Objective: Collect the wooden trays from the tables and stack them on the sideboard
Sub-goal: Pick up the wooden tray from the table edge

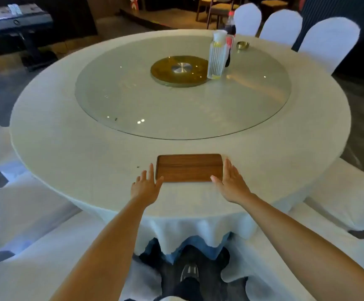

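Observation:
A flat rectangular wooden tray (189, 167) lies near the front edge of a round table (72, 148) covered in a white cloth. My left hand (146, 186) is at the tray's left end, fingers spread, thumb by the near left corner. My right hand (231, 183) is at the right end, palm turned inward, fingers along the tray's short side. Both hands are open and flank the tray; neither grips it.
A glass turntable (133, 101) with a gold hub fills the table's middle, carrying a clear bottle (217, 57), a cola bottle (230, 25) and a small brass dish (242, 45). White-covered chairs (326, 42) ring the table. A keyboard (13, 20) stands at the far left.

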